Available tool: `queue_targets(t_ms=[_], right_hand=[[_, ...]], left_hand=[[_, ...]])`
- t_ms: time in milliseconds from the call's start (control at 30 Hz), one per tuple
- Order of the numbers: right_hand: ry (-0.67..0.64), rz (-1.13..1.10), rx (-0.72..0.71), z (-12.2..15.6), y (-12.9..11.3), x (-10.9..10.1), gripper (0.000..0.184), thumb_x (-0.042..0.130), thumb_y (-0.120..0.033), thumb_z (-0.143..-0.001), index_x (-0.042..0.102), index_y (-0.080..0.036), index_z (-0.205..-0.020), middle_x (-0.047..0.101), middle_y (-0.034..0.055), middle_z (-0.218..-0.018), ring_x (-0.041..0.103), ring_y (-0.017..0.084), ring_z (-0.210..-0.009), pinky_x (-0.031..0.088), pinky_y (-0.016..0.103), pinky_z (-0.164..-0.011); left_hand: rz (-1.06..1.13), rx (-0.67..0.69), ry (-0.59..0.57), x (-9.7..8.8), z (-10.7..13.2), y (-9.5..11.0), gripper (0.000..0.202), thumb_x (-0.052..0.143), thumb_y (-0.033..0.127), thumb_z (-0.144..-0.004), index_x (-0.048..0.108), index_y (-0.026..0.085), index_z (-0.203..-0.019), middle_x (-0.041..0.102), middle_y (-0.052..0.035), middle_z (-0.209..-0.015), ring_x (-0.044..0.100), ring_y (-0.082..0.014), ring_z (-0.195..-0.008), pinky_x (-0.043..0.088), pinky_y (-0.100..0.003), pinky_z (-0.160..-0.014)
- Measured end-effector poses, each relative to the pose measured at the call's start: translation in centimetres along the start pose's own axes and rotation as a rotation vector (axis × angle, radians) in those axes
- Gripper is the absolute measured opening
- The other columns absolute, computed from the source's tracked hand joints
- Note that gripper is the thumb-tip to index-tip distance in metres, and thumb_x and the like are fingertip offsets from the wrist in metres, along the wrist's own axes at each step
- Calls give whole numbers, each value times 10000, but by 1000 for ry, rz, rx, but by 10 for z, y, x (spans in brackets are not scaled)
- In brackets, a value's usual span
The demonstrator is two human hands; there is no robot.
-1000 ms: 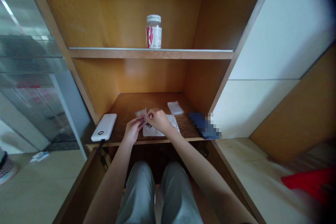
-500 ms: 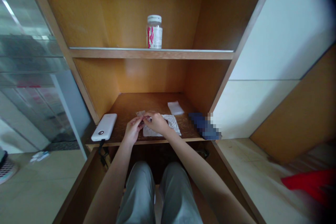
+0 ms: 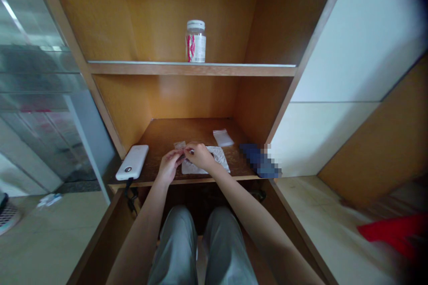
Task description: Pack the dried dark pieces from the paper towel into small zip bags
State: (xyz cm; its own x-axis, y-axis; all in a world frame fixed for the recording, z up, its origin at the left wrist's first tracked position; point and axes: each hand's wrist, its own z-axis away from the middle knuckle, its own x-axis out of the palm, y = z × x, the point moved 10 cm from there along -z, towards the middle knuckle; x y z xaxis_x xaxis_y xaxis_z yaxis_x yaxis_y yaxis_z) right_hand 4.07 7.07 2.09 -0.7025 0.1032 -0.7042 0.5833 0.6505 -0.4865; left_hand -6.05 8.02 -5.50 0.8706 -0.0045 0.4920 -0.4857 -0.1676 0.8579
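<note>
My left hand [image 3: 170, 165] and my right hand [image 3: 199, 156] meet over the lower shelf, fingertips together. Between them is a small clear plastic bag [image 3: 179, 145], its far end sticking out past the fingers. Both hands are closed in a pinch on it; whatever it contains is too small to make out. Beneath my right hand lies a crumpled white wrapper sheet [image 3: 222, 158], with a dark spot near the wrist that I cannot identify. Farther back and to the right, a flat clear zip bag [image 3: 223, 138] rests on the wood.
A white power bank [image 3: 133, 162] with a black cable lies at the shelf's left front corner. At the right is a dark blue item [image 3: 260, 160], partly pixelated. On the upper shelf [image 3: 194, 69] stands a white-capped bottle [image 3: 196, 42]. My knees are under the shelf edge.
The hands stay almost in place, with the fingertips shifting slightly around the small clear bag. The view has moved a touch; the other things lie as before.
</note>
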Motion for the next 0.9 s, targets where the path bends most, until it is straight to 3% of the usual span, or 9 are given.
queue_targets(t_ms=[267, 567, 767, 900], right_hand=[[-54, 64, 27, -4, 4, 6, 189, 473, -129, -758, 653, -169, -721, 653, 45, -752, 573, 130, -698, 393, 217, -650], [-63, 407, 0, 0, -10, 6, 150, 462, -166, -788, 591, -133, -858, 602, 113, -933, 561, 191, -848, 395, 291, -753], [49, 435, 74, -4, 3, -17, 139, 441, -179, -808, 568, -135, -843, 588, 105, -919, 553, 181, -813, 384, 290, -735], [3, 433, 98, -3, 5, -23, 157, 418, -174, -827, 561, -142, -880, 587, 97, -913, 564, 168, -783, 386, 273, -710]], left_hand=[[-70, 6, 5, 0, -1, -1, 94, 694, 211, -578, 636, 144, -608, 639, -25, -684, 591, -131, -688, 485, -277, -703], [-193, 57, 12, -3, -4, -4, 105, 671, 218, -599, 594, 150, -576, 591, 2, -628, 551, -105, -630, 472, -220, -621], [-145, 68, 69, -7, -2, -1, 148, 680, 215, -576, 555, 145, -539, 582, 8, -615, 572, -115, -638, 495, -275, -689], [-118, 68, 56, -4, -1, 1, 153, 694, 240, -572, 580, 138, -565, 601, -11, -675, 589, -130, -699, 502, -299, -723]])
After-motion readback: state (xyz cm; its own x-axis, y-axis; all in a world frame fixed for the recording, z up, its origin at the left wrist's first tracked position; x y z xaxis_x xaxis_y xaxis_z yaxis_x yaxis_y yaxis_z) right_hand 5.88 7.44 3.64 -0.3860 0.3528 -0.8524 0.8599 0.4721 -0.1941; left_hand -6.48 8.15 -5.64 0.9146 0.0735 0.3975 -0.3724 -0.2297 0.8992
